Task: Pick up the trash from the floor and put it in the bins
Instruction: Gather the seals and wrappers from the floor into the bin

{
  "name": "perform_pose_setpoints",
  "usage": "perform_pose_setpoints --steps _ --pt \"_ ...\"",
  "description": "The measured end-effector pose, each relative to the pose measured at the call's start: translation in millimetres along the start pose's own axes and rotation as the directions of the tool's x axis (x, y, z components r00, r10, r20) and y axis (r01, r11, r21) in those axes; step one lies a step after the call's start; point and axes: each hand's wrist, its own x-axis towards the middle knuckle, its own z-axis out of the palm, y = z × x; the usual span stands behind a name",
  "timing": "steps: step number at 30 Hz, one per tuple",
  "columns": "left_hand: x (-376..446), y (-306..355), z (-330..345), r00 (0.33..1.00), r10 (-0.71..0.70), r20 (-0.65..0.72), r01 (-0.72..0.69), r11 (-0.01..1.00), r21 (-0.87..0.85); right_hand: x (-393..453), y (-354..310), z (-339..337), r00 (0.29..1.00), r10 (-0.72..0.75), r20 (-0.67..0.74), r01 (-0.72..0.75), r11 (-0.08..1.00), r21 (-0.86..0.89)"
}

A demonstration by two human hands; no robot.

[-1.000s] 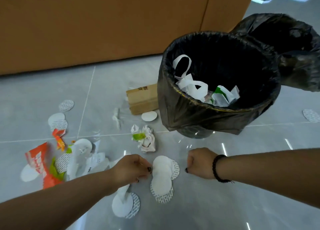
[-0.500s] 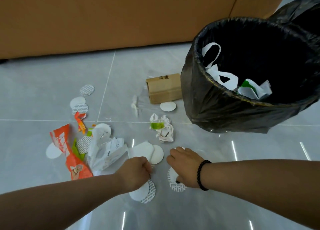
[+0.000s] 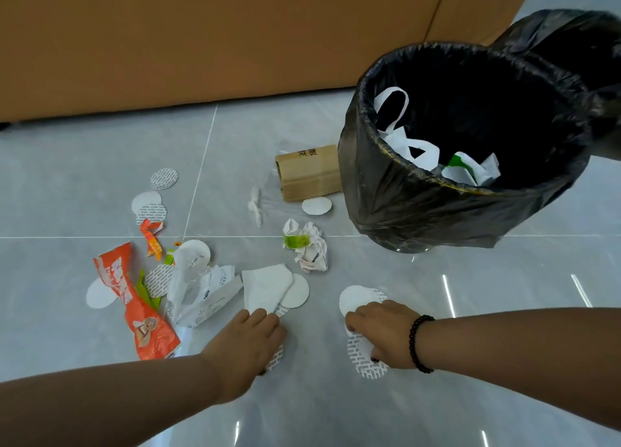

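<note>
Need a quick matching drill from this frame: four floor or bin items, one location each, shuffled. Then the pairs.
Things:
1. cardboard box
2. orange wrapper
3. crumpled paper ball
4. white bag

Places:
A. inside the near bin
B. on the floor, far left of the litter
C. lying against the near bin's left side
D. on the floor between the box and the hands

Pairs: 1-C, 2-B, 3-D, 4-A
</note>
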Motion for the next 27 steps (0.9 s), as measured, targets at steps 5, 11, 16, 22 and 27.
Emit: perform_pose_setpoints --steps 5,11,16,22,27 --pt "11.3 -1.9 -15.5 0.984 -0.163 0.065 0.160 0.986 0.043 -5.5 -5.5 -5.5 0.999 0.019 -0.027 -0.020 0.999 -0.028" --pt "17.4 -4.9 -14.8 0.974 -0.178 0.138 0.173 0.984 0.049 -16.3 -10.2 -3.9 0.997 -0.066 -0.035 0.064 0.997 -0.052" --pt "6.8 -5.6 -14.3 0.969 -0.210 0.127 0.206 0.978 0.047 -32.3 -13.4 3.9 0.999 0.018 0.049 -0.020 0.999 0.041" --pt "-2.4 -6.9 -16.7 0.964 -0.242 0.106 0.251 0.965 -0.074 -41.0 0.4 15.4 0.987 0.160 0.016 -0.159 0.952 0.263" --pt "7.4 -3.0 -36.4 0.945 -0.325 0.046 0.316 0.863 -0.395 -31.6 6.1 3.3 0.950 0.312 -0.027 -0.252 0.814 0.524"
